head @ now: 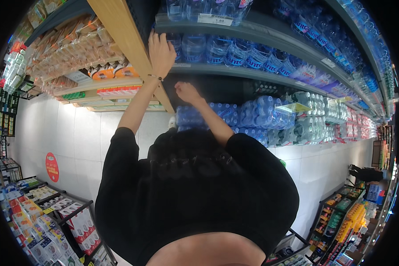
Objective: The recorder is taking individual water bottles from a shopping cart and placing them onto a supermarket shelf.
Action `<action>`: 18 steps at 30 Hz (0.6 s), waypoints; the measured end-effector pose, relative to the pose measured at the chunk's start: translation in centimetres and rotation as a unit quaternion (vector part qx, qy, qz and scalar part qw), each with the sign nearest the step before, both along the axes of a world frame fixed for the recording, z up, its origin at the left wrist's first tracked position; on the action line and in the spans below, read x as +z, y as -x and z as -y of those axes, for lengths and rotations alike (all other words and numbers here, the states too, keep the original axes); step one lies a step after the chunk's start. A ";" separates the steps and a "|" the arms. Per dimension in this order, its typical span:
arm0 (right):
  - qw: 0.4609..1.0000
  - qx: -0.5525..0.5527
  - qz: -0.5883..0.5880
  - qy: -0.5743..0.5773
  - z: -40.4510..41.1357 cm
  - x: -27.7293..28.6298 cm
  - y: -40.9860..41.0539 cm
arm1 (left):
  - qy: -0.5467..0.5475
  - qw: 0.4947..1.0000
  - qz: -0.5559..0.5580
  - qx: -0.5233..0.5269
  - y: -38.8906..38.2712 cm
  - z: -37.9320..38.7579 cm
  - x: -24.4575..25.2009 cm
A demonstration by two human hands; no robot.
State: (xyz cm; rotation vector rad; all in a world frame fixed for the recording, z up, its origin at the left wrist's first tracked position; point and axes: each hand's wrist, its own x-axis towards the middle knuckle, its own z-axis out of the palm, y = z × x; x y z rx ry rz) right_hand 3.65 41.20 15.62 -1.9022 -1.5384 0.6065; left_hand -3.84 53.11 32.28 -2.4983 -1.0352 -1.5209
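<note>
My left hand reaches up to the left end of a shelf of clear blue-tinted water bottles. Its fingers lie across the leftmost bottle and the shelf's end by the wooden upright. Whether they grip anything is hidden behind the back of the hand. Lower and to the right, my right hand is curled, with nothing visible in it. It hovers before the dark gap under that shelf, above shrink-wrapped packs of blue water bottles.
More bottles stand on the upper shelf. Stacked clear bottle packs run along the floor to the right. Packaged bread fills the shelving at left. Display racks stand behind me, and a person is far right.
</note>
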 end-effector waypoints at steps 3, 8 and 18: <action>1.000 0.006 -0.013 0.002 0.1 0.1 0.6 | -0.105 0.994 -0.034 -0.007 -0.4 -2.5 0.9; 0.996 -0.040 -0.036 -0.074 -0.3 1.6 1.6 | -0.096 0.986 -0.127 -0.057 -1.3 -5.2 1.6; 0.975 -0.141 -0.076 -0.152 -2.2 5.0 -0.7 | 0.046 0.984 -0.167 -0.040 -2.9 -7.9 -0.3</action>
